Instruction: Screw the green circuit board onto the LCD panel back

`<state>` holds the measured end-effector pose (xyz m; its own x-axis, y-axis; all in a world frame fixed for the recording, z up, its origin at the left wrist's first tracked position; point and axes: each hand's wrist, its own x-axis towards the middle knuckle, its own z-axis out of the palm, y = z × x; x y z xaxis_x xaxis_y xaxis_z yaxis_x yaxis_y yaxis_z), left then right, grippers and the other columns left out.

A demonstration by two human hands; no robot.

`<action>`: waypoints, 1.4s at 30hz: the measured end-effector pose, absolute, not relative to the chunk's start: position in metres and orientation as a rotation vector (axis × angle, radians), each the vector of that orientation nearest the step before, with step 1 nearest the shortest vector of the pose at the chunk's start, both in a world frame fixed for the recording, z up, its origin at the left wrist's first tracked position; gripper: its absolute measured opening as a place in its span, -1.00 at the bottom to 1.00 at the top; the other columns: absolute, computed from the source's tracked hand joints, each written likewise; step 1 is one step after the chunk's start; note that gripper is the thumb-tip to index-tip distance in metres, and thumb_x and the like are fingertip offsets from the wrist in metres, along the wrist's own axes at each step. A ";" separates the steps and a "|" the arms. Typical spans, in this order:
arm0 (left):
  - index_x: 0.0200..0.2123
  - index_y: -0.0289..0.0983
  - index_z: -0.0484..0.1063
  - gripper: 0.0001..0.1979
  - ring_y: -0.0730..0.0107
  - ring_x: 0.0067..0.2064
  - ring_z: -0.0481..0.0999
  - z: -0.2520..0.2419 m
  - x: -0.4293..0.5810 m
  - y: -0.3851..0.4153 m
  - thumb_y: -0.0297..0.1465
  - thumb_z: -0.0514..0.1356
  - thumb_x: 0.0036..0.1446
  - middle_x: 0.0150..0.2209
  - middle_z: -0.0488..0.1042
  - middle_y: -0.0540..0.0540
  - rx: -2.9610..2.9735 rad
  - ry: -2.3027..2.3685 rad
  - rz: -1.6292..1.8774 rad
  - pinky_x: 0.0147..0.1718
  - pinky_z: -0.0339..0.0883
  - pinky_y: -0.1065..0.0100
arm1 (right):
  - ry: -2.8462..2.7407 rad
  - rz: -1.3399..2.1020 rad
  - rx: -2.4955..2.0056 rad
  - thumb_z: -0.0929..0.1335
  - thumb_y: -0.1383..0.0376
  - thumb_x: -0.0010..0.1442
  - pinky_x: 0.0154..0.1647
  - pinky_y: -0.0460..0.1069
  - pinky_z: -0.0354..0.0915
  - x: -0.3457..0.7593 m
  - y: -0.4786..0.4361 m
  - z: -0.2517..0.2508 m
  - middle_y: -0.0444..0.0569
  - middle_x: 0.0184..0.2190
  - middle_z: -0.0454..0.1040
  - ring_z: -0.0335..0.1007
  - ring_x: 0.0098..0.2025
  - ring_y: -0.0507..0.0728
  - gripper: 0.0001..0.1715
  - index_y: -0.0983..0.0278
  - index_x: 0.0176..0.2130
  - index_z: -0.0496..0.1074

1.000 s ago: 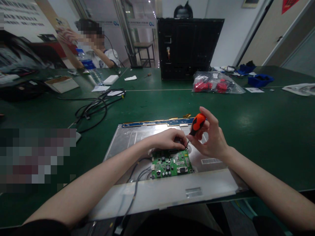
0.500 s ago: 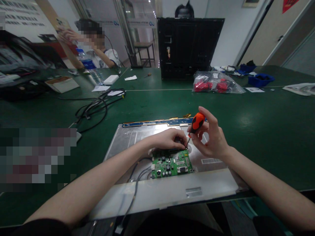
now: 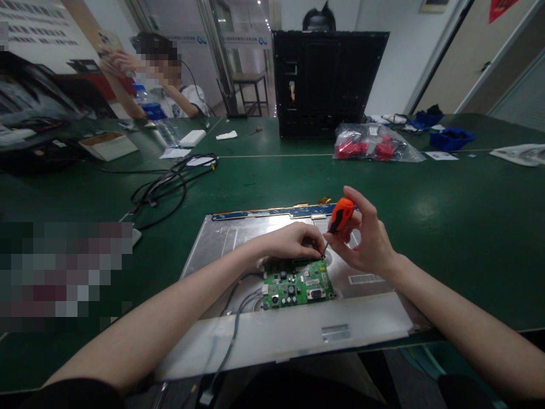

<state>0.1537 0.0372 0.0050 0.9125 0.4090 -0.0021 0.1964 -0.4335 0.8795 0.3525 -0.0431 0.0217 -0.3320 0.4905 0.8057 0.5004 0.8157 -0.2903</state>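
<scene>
My right hand (image 3: pixel 366 244) is closed around a small screwdriver (image 3: pixel 342 215) with an orange and black handle, one finger resting on its end cap. The shaft slants down to the far right corner of a green circuit board (image 3: pixel 298 284). By that tip, the fingers of my left hand (image 3: pixel 298 240) are pinched together; what they hold, if anything, is too small to make out. Under the board lies a silver metal display panel (image 3: pixel 213 244), with a blue circuit strip (image 3: pixel 264 215) along its far edge. Grey cables (image 3: pixel 235 335) run from the board's left side over the near edge.
Coiled black cables (image 3: pixel 170 182) lie on the green table (image 3: pixel 460 227) at left. Farther back stand a black monitor (image 3: pixel 327 85), a plastic bag with red items (image 3: pixel 378 145), a blue tray (image 3: pixel 452 138) and a water bottle (image 3: pixel 157 116). Another person (image 3: pixel 170 96) sits across, holding up a phone.
The screwdriver handle has turned a little about its axis and sits slightly lower, with the right hand's fingers shifted along with it. The left hand and the board have stayed in place.
</scene>
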 end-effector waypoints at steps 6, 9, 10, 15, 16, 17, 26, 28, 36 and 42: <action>-0.33 -0.27 0.56 -0.97 0.40 -0.31 0.45 0.004 0.154 0.037 -0.50 0.33 0.16 -0.38 0.50 0.02 2.023 0.438 0.250 -0.23 0.30 0.36 | -1.976 0.008 -0.752 0.34 0.41 0.32 -0.69 -0.11 0.33 0.351 -0.043 0.023 -0.20 -0.38 0.44 0.32 -0.61 0.00 -0.03 0.12 0.51 -0.16; -0.33 -0.28 0.57 -0.97 0.39 -0.31 0.45 0.004 0.154 0.036 -0.50 0.32 0.15 -0.38 0.51 0.01 2.024 0.444 0.252 -0.24 0.29 0.36 | -1.984 0.021 -0.748 0.35 0.40 0.32 -0.68 -0.12 0.33 0.352 -0.043 0.023 -0.19 -0.37 0.45 0.34 -0.59 0.00 -0.03 0.13 0.50 -0.16; -0.33 -0.28 0.57 -0.96 0.39 -0.31 0.45 0.004 0.154 0.036 -0.51 0.32 0.14 -0.37 0.51 0.01 2.025 0.445 0.253 -0.24 0.29 0.36 | -1.988 0.030 -0.746 0.34 0.40 0.32 -0.68 -0.12 0.33 0.352 -0.043 0.023 -0.19 -0.36 0.46 0.35 -0.59 0.01 -0.03 0.13 0.50 -0.16; -0.32 -0.28 0.57 -0.96 0.41 -0.33 0.44 0.004 0.154 0.037 -0.52 0.34 0.14 -0.38 0.51 0.02 2.026 0.446 0.242 -0.25 0.29 0.37 | -2.003 0.084 -0.731 0.30 0.42 0.32 -0.60 -0.05 0.43 0.354 -0.044 0.023 -0.11 -0.31 0.51 0.44 -0.51 0.07 -0.05 0.15 0.51 -0.18; -0.32 -0.28 0.57 -0.96 0.41 -0.33 0.44 0.004 0.154 0.037 -0.52 0.34 0.14 -0.39 0.50 0.02 2.026 0.447 0.239 -0.26 0.29 0.37 | -2.001 0.087 -0.731 0.29 0.43 0.32 -0.58 -0.04 0.45 0.354 -0.044 0.023 -0.10 -0.31 0.51 0.46 -0.49 0.08 -0.05 0.15 0.51 -0.18; -0.32 -0.28 0.57 -0.96 0.41 -0.33 0.44 0.004 0.154 0.037 -0.52 0.34 0.14 -0.39 0.51 0.02 2.025 0.448 0.236 -0.26 0.30 0.37 | -1.999 0.086 -0.734 0.29 0.43 0.32 -0.58 -0.03 0.46 0.354 -0.044 0.023 -0.10 -0.31 0.51 0.48 -0.47 0.10 -0.05 0.16 0.51 -0.18; -0.29 -0.29 0.58 -0.95 0.39 -0.30 0.48 0.005 0.153 0.037 -0.51 0.35 0.16 -0.35 0.53 0.01 2.027 0.458 0.225 -0.25 0.31 0.37 | -1.967 0.032 -0.758 0.33 0.44 0.32 -0.68 -0.10 0.39 0.353 -0.044 0.021 -0.14 -0.32 0.52 0.36 -0.59 0.03 -0.02 0.10 0.50 -0.19; -0.29 -0.29 0.58 -0.95 0.40 -0.30 0.47 0.006 0.154 0.037 -0.52 0.35 0.15 -0.35 0.52 0.01 2.029 0.458 0.227 -0.24 0.31 0.37 | -1.960 0.004 -0.740 0.34 0.43 0.32 -0.70 -0.11 0.36 0.353 -0.042 0.020 -0.16 -0.32 0.50 0.33 -0.61 0.01 0.00 0.08 0.51 -0.21; -0.29 -0.27 0.59 -0.96 0.40 -0.32 0.45 0.007 0.153 0.036 -0.49 0.34 0.15 -0.38 0.51 0.01 2.035 0.459 0.225 -0.24 0.29 0.36 | -1.980 -0.067 -0.763 0.34 0.39 0.35 -0.68 -0.12 0.37 0.354 -0.040 0.022 -0.17 -0.34 0.47 0.37 -0.59 0.01 -0.08 0.05 0.49 -0.11; -0.27 -0.27 0.59 -0.94 0.38 -0.30 0.46 0.005 0.153 0.037 -0.48 0.35 0.15 -0.34 0.54 -0.01 2.029 0.457 0.220 -0.22 0.30 0.34 | -1.995 -0.035 -0.786 0.32 0.42 0.32 -0.66 -0.10 0.40 0.353 -0.044 0.024 -0.08 -0.25 0.53 0.42 -0.54 0.03 -0.04 0.06 0.50 -0.16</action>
<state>0.1531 0.0370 0.0051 0.9120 0.4086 -0.0370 0.2262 -0.4256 0.8762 0.3530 -0.0439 0.0236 -0.3353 0.5127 0.7904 0.5397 0.7922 -0.2849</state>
